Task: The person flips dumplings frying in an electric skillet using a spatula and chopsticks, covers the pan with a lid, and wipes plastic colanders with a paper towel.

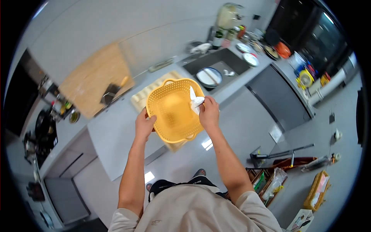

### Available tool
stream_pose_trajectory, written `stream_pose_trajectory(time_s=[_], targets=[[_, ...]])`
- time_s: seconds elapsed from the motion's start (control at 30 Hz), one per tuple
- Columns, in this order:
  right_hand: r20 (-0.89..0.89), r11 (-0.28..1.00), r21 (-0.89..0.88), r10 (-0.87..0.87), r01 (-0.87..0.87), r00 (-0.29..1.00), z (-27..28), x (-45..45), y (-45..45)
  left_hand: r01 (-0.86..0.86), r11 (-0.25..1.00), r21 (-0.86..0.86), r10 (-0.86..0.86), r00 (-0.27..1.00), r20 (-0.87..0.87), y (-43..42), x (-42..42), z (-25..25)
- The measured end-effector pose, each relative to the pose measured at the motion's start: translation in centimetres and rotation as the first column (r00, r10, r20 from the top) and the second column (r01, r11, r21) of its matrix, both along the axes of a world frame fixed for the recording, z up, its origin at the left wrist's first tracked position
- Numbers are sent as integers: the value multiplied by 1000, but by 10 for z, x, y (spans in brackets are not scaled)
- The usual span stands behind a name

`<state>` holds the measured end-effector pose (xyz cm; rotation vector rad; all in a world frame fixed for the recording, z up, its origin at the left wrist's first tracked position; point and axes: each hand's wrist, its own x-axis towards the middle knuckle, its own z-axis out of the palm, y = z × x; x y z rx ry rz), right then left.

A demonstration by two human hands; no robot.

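Observation:
A yellow plastic draining basket (172, 110), square with rounded corners and perforated walls, is held up in front of me, its inside facing me. My left hand (145, 124) is closed on its left rim, the thumb on the inner side. At the right rim, my right hand (210, 113) is closed on a crumpled white tissue or cloth (197, 101) that lies against the inner wall. Whether those fingers also grip the rim is hard to tell. Beneath the basket, a cream ribbed mat (142, 101) lies on the grey counter (112, 129).
Behind on the right is a sink (235, 62) with stacked plates (209, 77). A wooden board (96, 77) leans on the wall near a cleaver (111, 92). Bottles and dishes line the far counter. Racks and a basket (317, 190) stand on the floor to the right.

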<state>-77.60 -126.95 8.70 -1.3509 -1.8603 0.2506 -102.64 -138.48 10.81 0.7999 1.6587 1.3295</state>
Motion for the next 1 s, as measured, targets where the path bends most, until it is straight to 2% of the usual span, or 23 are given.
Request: stream_pose_trajectory(time_s=[0.03, 0.1, 0.13, 0.33, 0.53, 0.7, 0.77, 0.9, 1.0], targets=[[-8, 999, -1, -43, 43, 999, 2, 40, 13, 53, 999, -2, -53, 999, 1, 24, 30, 1], [-91, 987, -115, -119, 108, 989, 12, 117, 38, 147, 989, -9, -147, 989, 3, 71, 91, -4], [-48, 980, -145, -142, 134, 989, 14, 153, 52, 185, 983, -4, -184, 982, 41, 94, 120, -10], [-98, 938, -85, -344, 336, 934, 26, 325, 119, 342, 939, 39, -344, 927, 148, 218, 290, -23], [-170, 865, -75, -501, 496, 849, -9, 470, 203, 494, 864, 94, -501, 833, 233, 356, 429, -61], [-119, 766, -154, -641, 624, 758, -37, 596, 292, 632, 771, 77, -625, 729, 279, 481, 556, -83], [-103, 723, -182, -688, 667, 718, -37, 638, 329, 650, 760, 27, -636, 733, 242, 531, 606, -82], [-231, 668, -265, -744, 696, 627, -32, 711, 394, 684, 723, 95, -689, 706, 164, 624, 693, -76], [-264, 635, -327, -772, 699, 578, -19, 767, 452, 747, 663, 51, -748, 663, 19, 694, 756, -71]])
